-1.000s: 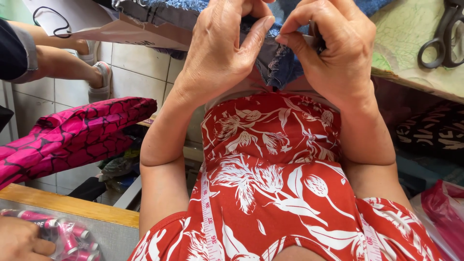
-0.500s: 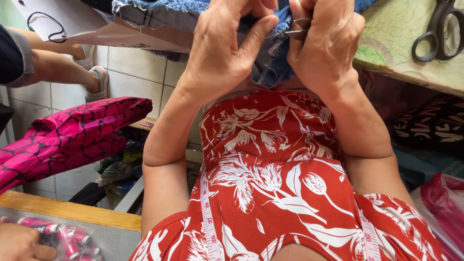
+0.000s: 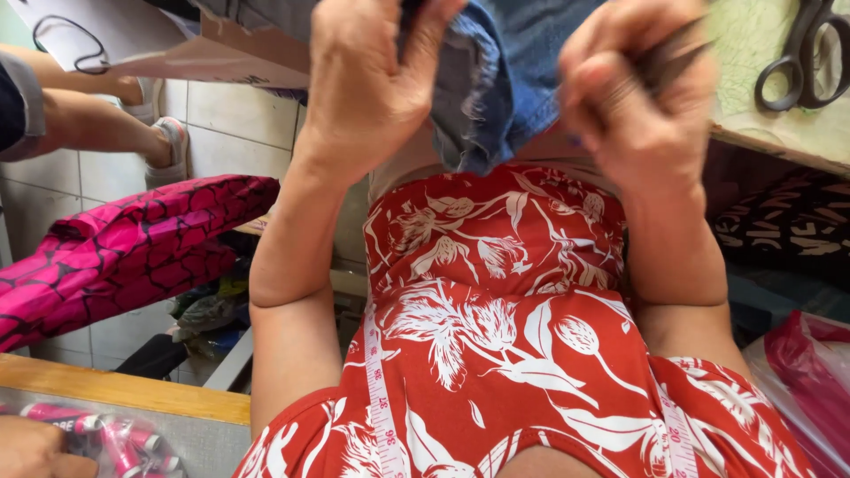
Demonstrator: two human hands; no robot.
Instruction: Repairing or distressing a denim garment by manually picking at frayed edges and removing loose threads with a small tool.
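My left hand [image 3: 372, 84] is raised in front of me, its fingers pinched on a frayed edge of blue denim cloth [image 3: 505, 80]. The denim hangs down between my hands over my red flower-print dress [image 3: 513, 319]. My right hand [image 3: 633, 119] is closed into a fist beside the denim, gripping a thin dark tool [image 3: 677, 55] that is blurred; I cannot tell what kind it is. A white measuring tape [image 3: 379, 398] lies down the front of the dress.
Black-handled scissors [image 3: 797, 55] lie on a greenish tabletop [image 3: 753, 97] at the upper right. Pink patterned cloth [image 3: 124, 252] is piled at left. Another person's leg [image 3: 84, 124] shows at upper left; another hand [image 3: 27, 447] rests by a bag of pink spools [image 3: 111, 441].
Both hands and the denim have come up closer to the camera. My right hand has drawn away to the right of the denim with the dark tool.
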